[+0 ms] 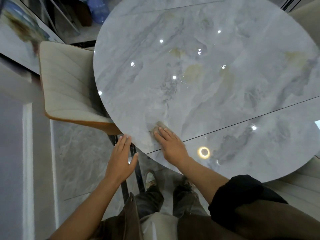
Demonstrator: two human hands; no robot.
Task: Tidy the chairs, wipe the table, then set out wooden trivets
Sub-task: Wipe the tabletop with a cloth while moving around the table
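A round, glossy grey marble table [207, 75] fills the middle and right of the head view. Near its front-left edge my right hand [170, 145] presses flat on a small beige cloth [160, 128], fingers straight on top of it. My left hand [122, 157] hovers open just off the table's rim, fingers straight, holding nothing. A cream padded chair [67, 84] with an orange-brown edge stands at the table's left, its seat partly tucked under the top. No wooden trivets are in view.
Another cream chair [306, 13] shows at the far right top, and a pale seat [297, 181] lies below the table's near right edge. My shoes [150, 179] stand on grey marble floor. Dark table legs [136, 170] run beneath the rim. A blue water jug [97, 7] sits at the back.
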